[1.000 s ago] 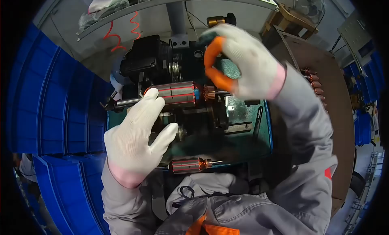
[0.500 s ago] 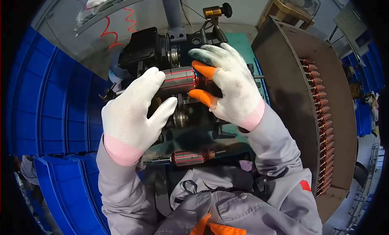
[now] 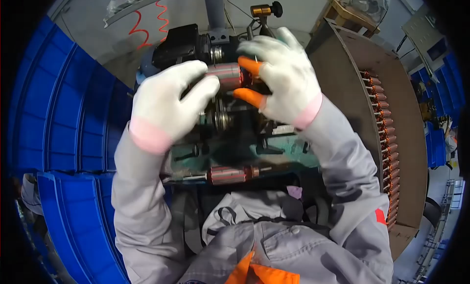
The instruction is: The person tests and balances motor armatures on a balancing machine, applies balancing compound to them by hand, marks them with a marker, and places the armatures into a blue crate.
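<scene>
A motor armature [image 3: 227, 74] with a grey ribbed core and red lines lies crosswise over the black machine [image 3: 235, 120]. My left hand [image 3: 169, 100], in a white glove, closes thumb and fingers around its left end. At the right end, the orange-covered thumb and forefinger of my right hand [image 3: 289, 81] grip above and below the winding. The other right fingers are raised and blurred by motion. Both shaft ends are mostly hidden behind my gloves. A second armature [image 3: 228, 175] lies near the front edge of the green bench top [image 3: 191, 162].
Blue bins [image 3: 78, 112] stand stacked on the left. To the right, a brown box [image 3: 342, 112] holds a row of several armatures [image 3: 387, 132]. A black motor housing [image 3: 176, 46] and a brass-coloured cylinder [image 3: 261, 11] rise at the back. Red coiled hoses [image 3: 142, 32] hang behind.
The view has shifted, so the bench sits higher in it. Both hands and the armature have moved slightly away from my body. My left thumb has come closer to its fingers.
</scene>
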A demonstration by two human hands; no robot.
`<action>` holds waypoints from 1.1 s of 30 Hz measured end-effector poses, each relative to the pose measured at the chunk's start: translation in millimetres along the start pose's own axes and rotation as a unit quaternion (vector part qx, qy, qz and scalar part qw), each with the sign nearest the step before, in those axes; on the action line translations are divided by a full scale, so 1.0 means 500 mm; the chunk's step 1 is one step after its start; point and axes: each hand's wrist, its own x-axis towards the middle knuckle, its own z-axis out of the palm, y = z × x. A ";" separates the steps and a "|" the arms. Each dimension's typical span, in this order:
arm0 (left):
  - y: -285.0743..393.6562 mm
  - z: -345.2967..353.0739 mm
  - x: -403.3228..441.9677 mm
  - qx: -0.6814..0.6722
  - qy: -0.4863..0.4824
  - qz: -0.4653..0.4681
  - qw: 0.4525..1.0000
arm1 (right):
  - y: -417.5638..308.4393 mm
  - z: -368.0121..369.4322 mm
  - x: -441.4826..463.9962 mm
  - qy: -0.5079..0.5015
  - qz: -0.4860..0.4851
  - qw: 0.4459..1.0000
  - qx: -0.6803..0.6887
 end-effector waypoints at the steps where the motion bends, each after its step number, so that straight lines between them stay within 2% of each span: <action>1: 0.007 -0.001 -0.006 -0.072 0.021 -0.083 0.994 | -0.001 0.000 -0.014 0.026 0.015 0.998 -0.054; 2: -0.010 0.002 -0.019 -0.151 0.117 -0.020 0.981 | -0.003 -0.022 -0.021 0.090 0.054 0.994 -0.016; 3: 0.000 0.002 -0.046 -0.280 0.163 0.008 0.946 | -0.010 -0.045 -0.035 0.155 0.092 0.983 0.022; 4: 0.011 0.002 -0.073 -0.401 0.201 0.047 0.893 | -0.026 -0.053 -0.058 0.194 0.174 0.948 0.184; 5: 0.067 0.006 -0.101 -0.516 0.192 -0.007 0.835 | -0.068 -0.070 -0.076 0.170 0.229 0.897 0.337; 6: 0.124 0.011 -0.128 -0.624 0.197 -0.061 0.754 | -0.109 -0.087 -0.094 0.162 0.291 0.817 0.471; 8: 0.115 0.043 -0.157 -0.691 0.105 -0.070 0.711 | -0.159 -0.091 -0.124 0.086 0.336 0.670 0.656; 10: 0.104 0.085 -0.173 -0.761 0.036 -0.070 0.644 | -0.194 -0.099 -0.126 0.013 0.358 0.615 0.703; 11: 0.105 0.103 -0.181 -0.792 0.003 -0.071 0.606 | -0.198 -0.107 -0.123 -0.024 0.349 0.620 0.703; 12: 0.112 0.107 -0.184 -0.777 -0.003 -0.083 0.624 | -0.212 -0.107 -0.124 -0.025 0.388 0.555 0.736; 15: 0.126 0.114 -0.192 -0.724 -0.028 -0.117 0.679 | -0.224 -0.096 -0.137 -0.023 0.384 0.534 0.753; 17: 0.126 0.114 -0.195 -0.696 -0.047 -0.126 0.706 | -0.220 -0.088 -0.143 -0.017 0.336 0.582 0.740; 18: 0.126 0.116 -0.196 -0.689 -0.055 -0.127 0.711 | -0.225 -0.090 -0.140 -0.012 0.356 0.529 0.770; 21: 0.129 0.135 -0.207 -0.650 -0.053 -0.118 0.749 | -0.208 -0.080 -0.155 -0.084 0.342 0.559 0.751; 22: 0.124 0.142 -0.210 -0.641 -0.057 -0.114 0.757 | -0.202 -0.075 -0.159 -0.098 0.309 0.631 0.704; 25: 0.102 0.155 -0.223 -0.636 -0.087 -0.109 0.759 | -0.194 -0.056 -0.173 -0.101 0.290 0.638 0.707; 28: 0.078 0.152 -0.233 -0.642 -0.111 -0.104 0.752 | -0.161 -0.056 -0.221 -0.047 0.374 0.496 0.782; 30: 0.096 0.166 -0.238 -0.713 -0.048 -0.137 0.686 | -0.141 -0.062 -0.259 -0.025 0.350 0.476 0.807; 32: 0.090 0.164 -0.266 -0.716 -0.086 -0.218 0.657 | -0.113 -0.069 -0.291 -0.031 0.322 0.443 0.836; 33: 0.072 0.169 -0.297 -0.687 -0.092 -0.215 0.688 | -0.099 -0.072 -0.306 -0.039 0.299 0.445 0.843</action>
